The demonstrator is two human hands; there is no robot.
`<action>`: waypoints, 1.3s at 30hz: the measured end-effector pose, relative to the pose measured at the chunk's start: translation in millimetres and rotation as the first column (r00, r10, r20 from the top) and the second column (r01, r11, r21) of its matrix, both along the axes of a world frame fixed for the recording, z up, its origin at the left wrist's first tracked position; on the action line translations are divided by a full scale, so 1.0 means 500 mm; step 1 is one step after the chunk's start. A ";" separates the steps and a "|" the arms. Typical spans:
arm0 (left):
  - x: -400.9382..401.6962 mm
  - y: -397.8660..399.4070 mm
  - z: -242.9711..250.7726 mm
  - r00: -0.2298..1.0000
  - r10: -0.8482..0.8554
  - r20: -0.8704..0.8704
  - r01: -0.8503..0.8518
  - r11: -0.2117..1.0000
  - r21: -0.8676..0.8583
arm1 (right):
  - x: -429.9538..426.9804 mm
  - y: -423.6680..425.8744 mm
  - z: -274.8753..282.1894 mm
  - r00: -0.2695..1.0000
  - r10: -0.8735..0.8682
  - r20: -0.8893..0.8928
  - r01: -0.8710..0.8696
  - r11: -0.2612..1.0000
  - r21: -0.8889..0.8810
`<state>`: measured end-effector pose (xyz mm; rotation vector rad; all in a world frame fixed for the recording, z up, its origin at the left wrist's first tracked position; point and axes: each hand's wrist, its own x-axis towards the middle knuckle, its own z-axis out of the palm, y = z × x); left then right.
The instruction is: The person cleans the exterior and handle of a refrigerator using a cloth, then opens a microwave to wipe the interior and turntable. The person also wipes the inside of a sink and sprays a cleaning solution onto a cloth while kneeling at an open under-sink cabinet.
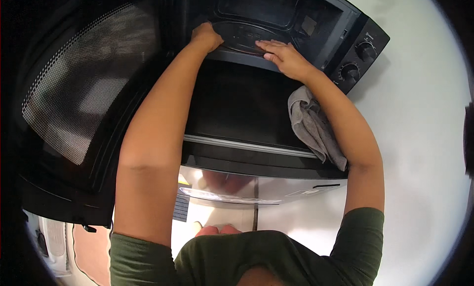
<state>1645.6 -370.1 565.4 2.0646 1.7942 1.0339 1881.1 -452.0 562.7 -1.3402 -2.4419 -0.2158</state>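
Note:
A dark microwave oven stands with its door swung wide to the left. Inside lies a round glass turntable plate. My left hand is closed around the plate's left front rim, its fingertips partly hidden. Over the right front part of the plate reaches my right hand, palm down, fingers extended and the thumb apart near the rim. Whether this hand bears on the plate is hard to tell. Beneath my right forearm, a crumpled grey cloth drapes over the right front edge of the black surface before the oven.
The control panel with two knobs is at the oven's right, close to a white wall. A metallic strip runs along the black surface's front. Below are a glossy appliance front and a pinkish mat at lower left.

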 end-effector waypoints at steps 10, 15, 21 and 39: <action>0.016 -0.001 0.002 0.998 -0.063 -0.018 0.064 0.998 0.020 | 0.018 0.005 0.009 0.976 0.114 -0.185 -0.108 0.993 0.042; 0.004 0.024 -0.001 0.937 -0.075 0.342 0.114 0.989 -0.098 | 0.018 0.026 0.004 0.970 0.160 -0.185 -0.152 0.987 0.054; 0.013 0.047 0.011 0.983 0.070 0.171 -0.042 0.986 -0.160 | 0.007 0.021 -0.009 0.991 0.073 -0.108 -0.077 0.997 -0.027; 0.018 0.008 0.029 0.990 0.072 -0.120 -0.082 0.993 -0.081 | 0.024 0.012 0.020 0.999 -0.020 -0.036 0.018 0.998 -0.067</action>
